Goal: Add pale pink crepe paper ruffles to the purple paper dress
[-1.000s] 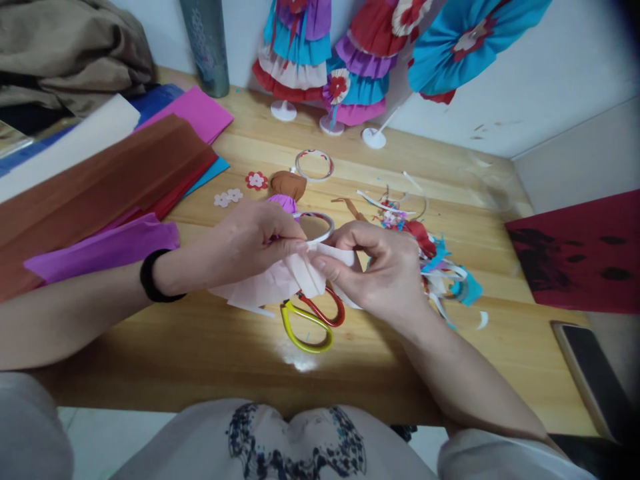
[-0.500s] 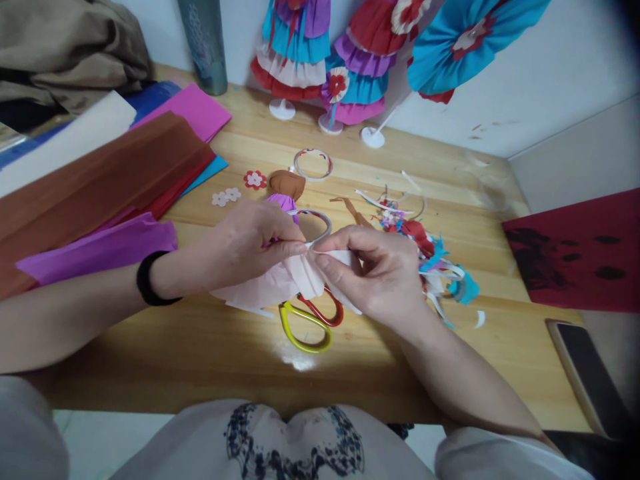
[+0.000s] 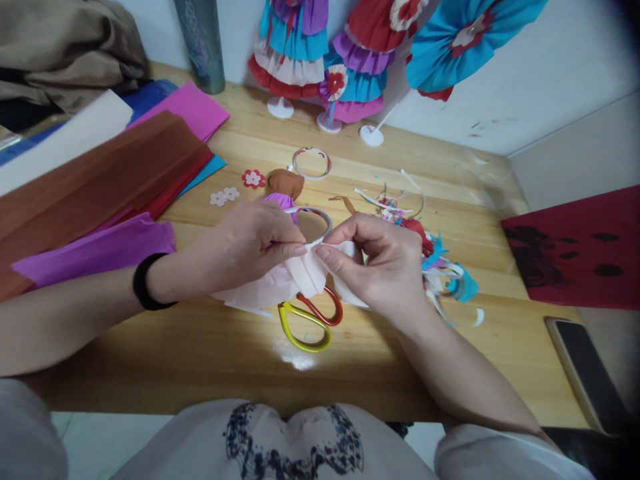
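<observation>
Both hands meet over the middle of the wooden table. My left hand (image 3: pixel 245 243) pinches the top edge of a pale pink crepe paper strip (image 3: pixel 305 272), which hangs in small folds. Close beside it, my right hand (image 3: pixel 383 263) pinches the same edge between thumb and forefinger. Just behind the fingertips is a roll of tape (image 3: pixel 320 217), partly hidden by them. Scissors with one yellow and one red handle (image 3: pixel 306 348) lie under the paper, their blades covered. A brown and purple paper piece (image 3: pixel 285 183) lies beyond my left hand.
Folded crepe sheets (image 3: pixel 100 160) lie at the left. Paper flowers (image 3: pixel 253 179) and a second tape ring (image 3: pixel 313 149) are farther back. Scraps (image 3: pixel 463 287) lie right of my right hand, a phone (image 3: pixel 585 367) at the right edge. Ruffled paper dresses (image 3: pixel 293 67) and a bottle (image 3: pixel 203 47) stand behind.
My right hand has shifted slightly right along the paper's top edge, opening a small gap between the two pinches. My left hand keeps its pinch. The view has moved slightly.
</observation>
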Available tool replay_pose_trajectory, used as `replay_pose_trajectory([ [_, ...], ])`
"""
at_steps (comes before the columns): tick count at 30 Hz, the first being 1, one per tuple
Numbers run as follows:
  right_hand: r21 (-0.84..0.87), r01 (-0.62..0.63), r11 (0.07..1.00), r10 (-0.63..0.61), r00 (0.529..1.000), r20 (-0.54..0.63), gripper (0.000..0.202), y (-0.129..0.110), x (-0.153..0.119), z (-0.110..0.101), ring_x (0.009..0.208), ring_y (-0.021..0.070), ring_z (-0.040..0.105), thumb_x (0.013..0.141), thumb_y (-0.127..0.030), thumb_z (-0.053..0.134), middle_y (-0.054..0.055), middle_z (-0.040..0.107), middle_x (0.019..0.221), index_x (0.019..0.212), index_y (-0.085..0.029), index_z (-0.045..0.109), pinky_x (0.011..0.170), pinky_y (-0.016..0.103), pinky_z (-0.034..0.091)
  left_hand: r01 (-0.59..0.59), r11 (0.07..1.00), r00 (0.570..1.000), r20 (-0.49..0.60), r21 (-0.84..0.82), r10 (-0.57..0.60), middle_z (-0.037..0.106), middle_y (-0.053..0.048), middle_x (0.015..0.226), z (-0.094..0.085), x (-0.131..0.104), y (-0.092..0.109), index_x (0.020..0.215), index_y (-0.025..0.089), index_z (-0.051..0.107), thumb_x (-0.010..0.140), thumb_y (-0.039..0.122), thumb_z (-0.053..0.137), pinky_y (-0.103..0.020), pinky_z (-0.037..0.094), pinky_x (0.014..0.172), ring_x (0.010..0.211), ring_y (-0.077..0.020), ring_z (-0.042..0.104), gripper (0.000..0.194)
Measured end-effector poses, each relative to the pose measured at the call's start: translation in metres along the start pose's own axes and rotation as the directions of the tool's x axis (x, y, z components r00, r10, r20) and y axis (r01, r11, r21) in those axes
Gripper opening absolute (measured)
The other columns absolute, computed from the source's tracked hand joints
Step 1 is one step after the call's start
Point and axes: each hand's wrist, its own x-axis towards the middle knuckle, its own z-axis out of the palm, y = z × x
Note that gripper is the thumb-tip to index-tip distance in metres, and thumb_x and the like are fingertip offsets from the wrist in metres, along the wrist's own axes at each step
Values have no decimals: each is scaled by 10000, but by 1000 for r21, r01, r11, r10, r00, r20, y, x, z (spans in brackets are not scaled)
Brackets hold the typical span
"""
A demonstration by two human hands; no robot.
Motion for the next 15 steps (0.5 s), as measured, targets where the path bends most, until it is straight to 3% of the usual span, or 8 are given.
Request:
replay_pose_trajectory([
  [8,-28,62,998,-62,998,-12,120,-4,-3,0,478,94,493,789,-202,692,-15,657,604,677,-205,648,456,243,357,6,999,1000,-19,46,-5,571,24,594,-1,0,-2,626,169,592,943,261,494,-246,346,622,612,-102,486,344],
  [15,-9,57,998,-57,998,28,74,-5,-6,3,517,110,563,823,-198,662,1,709,685,765,-208,706,479,254,395,15,999,1000,-21,48,-14,539,26,563,0,-1,-2,589,168,555,936,272,486,-255,339,607,586,-99,464,368],
])
